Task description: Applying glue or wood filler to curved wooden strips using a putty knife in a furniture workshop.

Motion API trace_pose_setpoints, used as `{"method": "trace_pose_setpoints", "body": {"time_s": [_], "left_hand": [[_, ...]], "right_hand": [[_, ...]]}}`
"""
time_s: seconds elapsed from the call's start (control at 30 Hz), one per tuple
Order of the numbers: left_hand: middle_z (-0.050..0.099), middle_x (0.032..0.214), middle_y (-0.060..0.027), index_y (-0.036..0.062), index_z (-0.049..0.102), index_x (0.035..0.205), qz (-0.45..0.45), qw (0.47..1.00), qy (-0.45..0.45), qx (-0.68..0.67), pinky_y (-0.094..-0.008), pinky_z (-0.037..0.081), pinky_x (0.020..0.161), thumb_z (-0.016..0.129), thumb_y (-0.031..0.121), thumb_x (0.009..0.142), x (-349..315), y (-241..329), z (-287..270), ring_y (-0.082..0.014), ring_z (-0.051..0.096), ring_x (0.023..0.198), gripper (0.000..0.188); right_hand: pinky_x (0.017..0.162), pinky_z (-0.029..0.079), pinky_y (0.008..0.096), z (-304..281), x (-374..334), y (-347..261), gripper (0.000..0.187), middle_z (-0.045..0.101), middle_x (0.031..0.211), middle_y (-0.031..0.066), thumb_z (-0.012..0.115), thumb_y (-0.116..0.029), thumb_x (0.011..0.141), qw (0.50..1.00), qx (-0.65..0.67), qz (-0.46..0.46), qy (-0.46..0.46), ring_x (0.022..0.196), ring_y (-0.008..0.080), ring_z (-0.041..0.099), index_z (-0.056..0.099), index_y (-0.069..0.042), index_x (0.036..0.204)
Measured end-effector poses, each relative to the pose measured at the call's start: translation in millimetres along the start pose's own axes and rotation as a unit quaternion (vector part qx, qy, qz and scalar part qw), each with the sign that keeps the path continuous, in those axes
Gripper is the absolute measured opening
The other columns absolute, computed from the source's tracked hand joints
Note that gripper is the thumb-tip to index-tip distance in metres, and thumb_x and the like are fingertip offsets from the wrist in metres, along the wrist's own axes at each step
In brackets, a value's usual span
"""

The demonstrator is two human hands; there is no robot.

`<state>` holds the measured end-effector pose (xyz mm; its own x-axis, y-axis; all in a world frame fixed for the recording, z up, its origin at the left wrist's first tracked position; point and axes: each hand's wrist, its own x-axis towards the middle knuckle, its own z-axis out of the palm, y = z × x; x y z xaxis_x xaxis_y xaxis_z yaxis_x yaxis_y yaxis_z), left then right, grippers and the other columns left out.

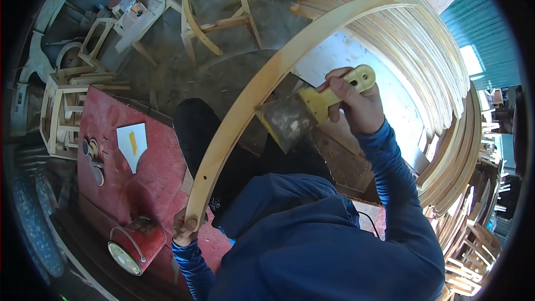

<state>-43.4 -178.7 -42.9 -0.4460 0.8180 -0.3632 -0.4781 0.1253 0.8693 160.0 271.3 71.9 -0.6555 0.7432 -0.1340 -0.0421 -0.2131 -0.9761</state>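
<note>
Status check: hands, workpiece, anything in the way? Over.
Left fingers gripping curved wooden strip, near end. Right fingers gripping yellow-handled scraper. Blade by strip's inner edge, contact unclear. No obstruction seen.

In our right hand (362, 103) we see a scraper whose handle (365, 77) is pale yellow, its blade (287, 122) dull grey and mottled brown. The curved strip (251, 97) at our left hand (185, 228) is light honey-tan with one dark spot. Our sleeves (390, 167) and top (312, 239) are deep blue, our trousers (195, 125) black. Beyond our left hand, the surface (161, 159) is red with darker blotches; a white card (126, 153) there bears a yellow smear (133, 143). The bucket (153, 237) left of that hand is red. Past our right hand, stacked strips (423, 50) show tan-and-cream banding before a striped teal wall (479, 33).
</note>
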Motion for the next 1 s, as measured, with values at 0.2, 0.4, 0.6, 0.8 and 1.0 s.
{"method": "trace_pose_setpoints", "body": {"time_s": [0.2,0.4,0.6,0.8,1.0], "left_hand": [[0.067,0.098,-0.0170,-0.0152,0.059,0.113,-0.035,0.999,0.025,-0.018,-0.0337,0.051,0.078,0.075,0.051,0.078,-2.7,5.2,3.9,-0.0236,0.064,0.089,0.077],[0.066,0.085,-0.0135,-0.0096,0.062,0.107,-0.036,0.994,0.043,-0.091,-0.0295,0.047,0.068,0.073,0.051,0.075,9.3,11.9,3.6,-0.0210,0.062,0.076,0.069],[0.062,0.076,-0.0110,-0.0079,0.062,0.103,-0.038,0.992,0.030,-0.114,-0.0289,0.040,0.060,0.063,0.057,0.081,9.8,15.0,7.0,-0.0180,0.055,0.068,0.069],[0.064,0.080,-0.0116,-0.0113,0.059,0.116,-0.062,0.982,-0.025,-0.179,-0.0286,0.041,0.063,0.062,0.052,0.086,6.9,7.7,0.1,-0.0168,0.057,0.071,0.070],[0.062,0.082,-0.0113,-0.0094,0.058,0.115,-0.069,0.984,-0.002,-0.165,-0.0277,0.042,0.062,0.065,0.051,0.085,9.1,8.4,1.5,-0.0159,0.055,0.071,0.068]], "right_hand": [[0.053,0.048,0.0269,-45.3,27.7,1.7,0.033,0.069,0.092,0.0134,0.067,-0.026,0.094,0.964,-0.103,-0.175,0.170,0.058,0.0132,0.057,0.063,0.003,0.110],[0.062,0.050,0.0267,-83.9,11.2,-9.6,0.027,0.068,0.103,0.0185,0.065,-0.018,0.096,0.961,0.001,-0.225,0.164,0.068,0.0193,0.060,0.063,0.003,0.114],[0.064,0.051,0.0301,-56.3,11.9,35.7,0.023,0.068,0.111,0.0209,0.062,-0.016,0.097,0.984,0.005,-0.173,-0.032,0.070,0.0195,0.062,0.064,0.000,0.114],[0.064,0.051,0.0294,-54.5,13.9,37.5,0.026,0.069,0.110,0.0223,0.063,-0.016,0.097,0.982,0.017,-0.173,0.078,0.071,0.0190,0.063,0.063,0.000,0.117],[0.064,0.050,0.0272,-67.8,-2.3,37.8,0.023,0.069,0.108,0.0198,0.063,-0.016,0.097,0.982,0.059,-0.163,0.072,0.071,0.0196,0.063,0.064,-0.002,0.115]]}}
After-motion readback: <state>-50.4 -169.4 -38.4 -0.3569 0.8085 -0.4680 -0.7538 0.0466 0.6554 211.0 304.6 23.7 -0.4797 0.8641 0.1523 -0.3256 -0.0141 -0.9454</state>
